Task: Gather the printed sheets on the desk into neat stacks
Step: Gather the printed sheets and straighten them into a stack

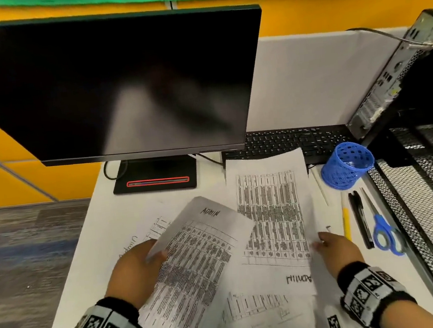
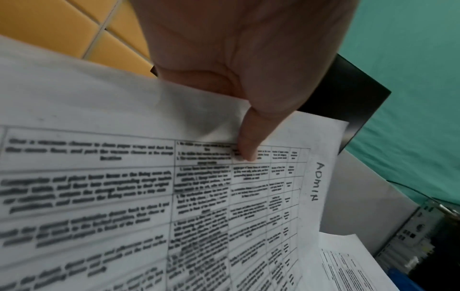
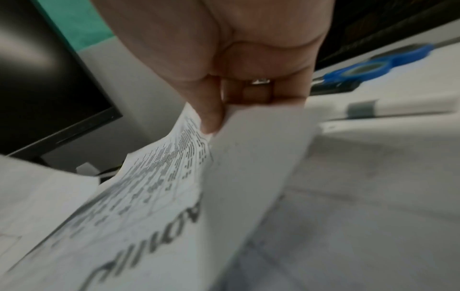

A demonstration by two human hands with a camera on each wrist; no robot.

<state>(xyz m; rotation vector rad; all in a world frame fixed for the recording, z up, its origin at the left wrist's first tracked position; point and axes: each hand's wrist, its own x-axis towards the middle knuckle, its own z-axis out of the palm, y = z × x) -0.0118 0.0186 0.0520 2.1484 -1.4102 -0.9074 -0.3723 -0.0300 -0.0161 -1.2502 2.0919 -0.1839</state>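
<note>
Printed sheets with tables lie scattered over the white desk (image 1: 103,220). My left hand (image 1: 138,267) pinches a sheet headed "ADMIN" (image 1: 199,257) by its left edge and holds it tilted above the desk; in the left wrist view the thumb (image 2: 248,141) presses on that sheet (image 2: 149,196). My right hand (image 1: 335,247) pinches the right edge of a second "ADMIN" sheet (image 1: 269,211), which lies with its heading towards me. The right wrist view shows the thumb (image 3: 211,116) on top of this sheet (image 3: 154,187) and its edge lifted. More sheets (image 1: 256,310) lie underneath, near me.
A dark monitor (image 1: 109,87) stands at the back left, with a black keyboard (image 1: 288,142) behind the sheets. To the right are a blue mesh pen cup (image 1: 347,165), black pens (image 1: 360,217), blue scissors (image 1: 388,233), a black mesh rack (image 1: 429,193) and a computer case (image 1: 394,73).
</note>
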